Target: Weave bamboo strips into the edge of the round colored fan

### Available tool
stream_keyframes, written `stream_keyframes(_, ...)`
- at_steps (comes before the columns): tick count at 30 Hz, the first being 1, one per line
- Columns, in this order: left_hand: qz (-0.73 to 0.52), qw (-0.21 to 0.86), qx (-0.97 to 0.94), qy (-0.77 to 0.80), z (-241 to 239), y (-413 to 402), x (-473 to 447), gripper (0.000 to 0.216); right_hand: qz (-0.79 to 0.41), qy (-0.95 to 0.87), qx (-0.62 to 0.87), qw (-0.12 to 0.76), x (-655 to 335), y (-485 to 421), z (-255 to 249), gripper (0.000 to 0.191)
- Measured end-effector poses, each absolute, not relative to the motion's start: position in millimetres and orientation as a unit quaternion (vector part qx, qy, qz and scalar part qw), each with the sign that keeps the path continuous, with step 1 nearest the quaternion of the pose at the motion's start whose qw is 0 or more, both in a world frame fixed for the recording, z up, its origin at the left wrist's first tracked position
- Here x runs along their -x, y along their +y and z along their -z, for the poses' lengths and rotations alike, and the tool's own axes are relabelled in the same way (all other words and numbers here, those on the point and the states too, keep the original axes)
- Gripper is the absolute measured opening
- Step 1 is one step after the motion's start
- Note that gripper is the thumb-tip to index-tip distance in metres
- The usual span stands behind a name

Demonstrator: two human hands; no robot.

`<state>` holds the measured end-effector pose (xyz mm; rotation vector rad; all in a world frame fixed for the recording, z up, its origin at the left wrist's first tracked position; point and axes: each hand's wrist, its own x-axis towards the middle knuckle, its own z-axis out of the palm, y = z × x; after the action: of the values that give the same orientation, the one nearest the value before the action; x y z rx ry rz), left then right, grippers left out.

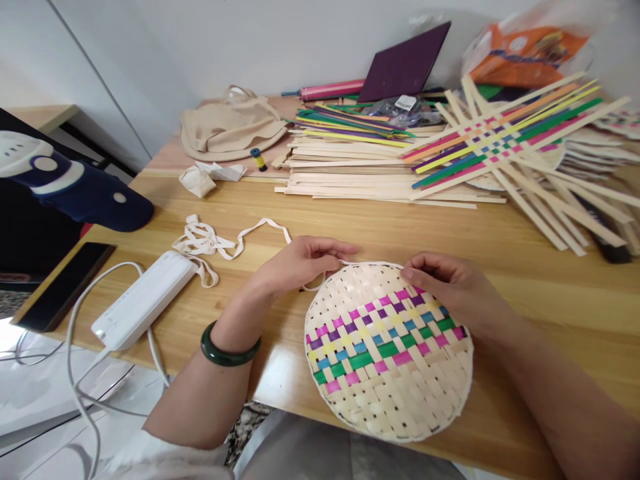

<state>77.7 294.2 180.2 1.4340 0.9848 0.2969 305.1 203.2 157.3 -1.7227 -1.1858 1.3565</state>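
Observation:
A round woven disc point(390, 393) of pale strips, with pink, purple, yellow, blue and green bands, tilts over the table's front edge. White edging runs around its rim. My right hand point(450, 287) grips the disc at its upper right rim, thumb on the front face. At the upper left rim, my left hand point(313, 257) is closed on a narrow white fabric tape point(267, 222), its fingertips partly hidden. From there the tape trails back to a loose tangle on the table. A dark green bangle point(231, 353) circles my left wrist.
Plain and coloured flat strips point(345, 167) lie at the back, beside a half-woven piece point(505, 137). A thread spool point(259, 160) stands near a beige fabric bag point(230, 127). A white power strip point(145, 300), its cable and a phone point(65, 287) are at left.

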Motion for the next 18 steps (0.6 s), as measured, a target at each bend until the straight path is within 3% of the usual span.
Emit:
stream_keyframes(4,-0.115,0.624,-0.654,0.412,-181.6,296.6,-74.0,0.044,-0.523,-0.451,0.642,0.333,-306.2,203.1,-154.6,0.031)
stream_keyframes(10,-0.167,0.610,-0.684,0.363,-175.9,297.7,-75.4,0.021,-0.523,-0.442,0.648,0.333,-305.9,203.7,-155.0,0.033)
stream_keyframes(18,-0.181,0.571,-0.696,0.396,-174.5,297.3,-76.0,0.021,-0.501,-0.458,0.659,0.323,-307.3,203.9,-155.3,0.037)
